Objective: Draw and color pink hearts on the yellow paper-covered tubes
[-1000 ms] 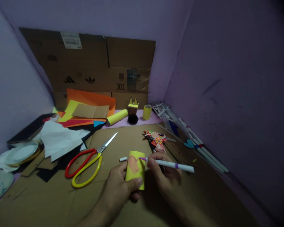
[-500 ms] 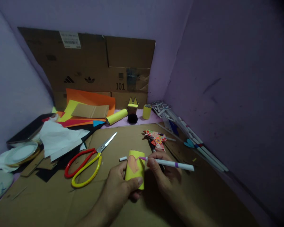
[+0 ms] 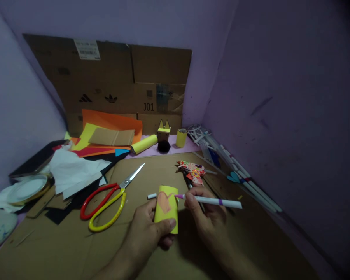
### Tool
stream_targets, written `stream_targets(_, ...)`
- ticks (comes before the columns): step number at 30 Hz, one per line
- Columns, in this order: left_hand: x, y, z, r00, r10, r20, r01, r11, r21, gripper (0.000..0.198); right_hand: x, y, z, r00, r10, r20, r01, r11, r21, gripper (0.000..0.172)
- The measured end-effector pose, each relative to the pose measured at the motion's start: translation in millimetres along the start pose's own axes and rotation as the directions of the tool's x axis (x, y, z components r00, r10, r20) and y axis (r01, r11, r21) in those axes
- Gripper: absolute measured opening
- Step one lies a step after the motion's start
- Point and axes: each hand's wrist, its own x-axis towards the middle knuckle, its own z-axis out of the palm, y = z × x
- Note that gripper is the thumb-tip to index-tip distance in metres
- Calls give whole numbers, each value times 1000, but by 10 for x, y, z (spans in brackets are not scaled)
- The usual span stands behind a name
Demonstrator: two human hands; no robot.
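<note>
My left hand (image 3: pixel 147 229) is wrapped round a small yellow paper tube (image 3: pixel 166 210) that bears an orange shape on its front. My right hand (image 3: pixel 205 214) pinches a white marker with a purple tip (image 3: pixel 210 201), and the tip touches the tube's upper right edge. Both hands hover over a brown cardboard sheet (image 3: pixel 61 249). A small white pen cap (image 3: pixel 152 196) lies just left of the tube.
Red and yellow scissors (image 3: pixel 107 202) lie to the left. Coloured paper sheets (image 3: pixel 105 134), white paper and a tape roll (image 3: pixel 27 188) sit at the far left. Another yellow tube (image 3: pixel 144 144), a small yellow cup (image 3: pixel 181 138), a patterned paper figure (image 3: pixel 192 171) and several markers (image 3: pixel 245 181) lie behind and to the right.
The marker has tilted a little flatter and shifted slightly right along the tube's top. My left hand and the tube stay nearly still.
</note>
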Motion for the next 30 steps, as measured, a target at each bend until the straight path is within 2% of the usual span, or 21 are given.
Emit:
stream_targets(7, 5, 7, 0, 1000, -5, 0, 5, 1000, -1, 38, -2, -15, -17, 999, 36, 27, -37, 999, 34, 21)
stream_targets(13, -14, 19, 7, 1000, 5, 4, -6, 1000, 24, 38, 4, -19, -5, 999, -18, -32, 19, 999, 47, 16)
stream_targets(20, 4, 15, 8, 1000, 7, 21, -8, 1000, 11, 37, 0, 14, 31, 999, -25, -34, 27, 997, 66, 13)
stream_targets(27, -2, 4, 9, 1000, 6, 5, -7, 1000, 8, 37, -48, 51, 51, 996, -68, 51, 62, 990, 125, 14)
stream_targets(30, -5, 10, 9, 1000, 2, 2, -2, 1000, 6, 39, -51, 55, 54, 998, -61, 24, 57, 990, 132, 14)
